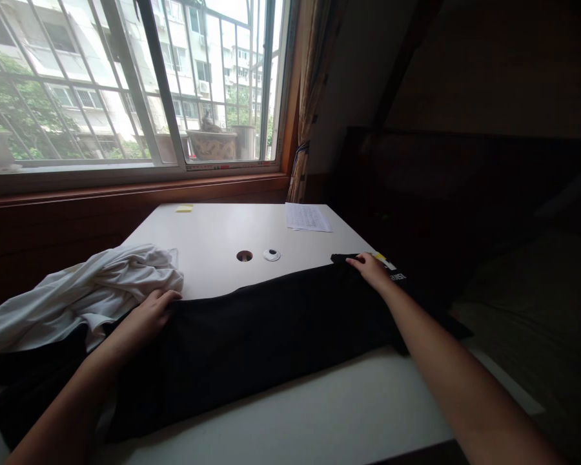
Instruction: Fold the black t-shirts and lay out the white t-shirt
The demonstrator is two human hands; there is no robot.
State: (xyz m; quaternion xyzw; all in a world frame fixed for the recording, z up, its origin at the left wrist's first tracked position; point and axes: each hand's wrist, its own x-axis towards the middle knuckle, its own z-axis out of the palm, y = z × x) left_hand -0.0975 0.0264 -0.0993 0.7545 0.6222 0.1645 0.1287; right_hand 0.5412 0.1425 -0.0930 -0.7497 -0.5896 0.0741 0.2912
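A long black garment lies across the white table, spread from left to right, with white lettering near its right end. At its upper left edge, my left hand has its fingers closed on the cloth. My right hand pinches the upper edge towards the right end, where a small flap of fabric sticks out past the fingertips. Beside my left hand is a crumpled white cloth, partly over more black fabric. My left forearm covers some of that fabric.
The white table has a round hole with a white round cap next to it. Printed paper sheets and a yellow note lie at the back. Behind stand a barred window and a curtain.
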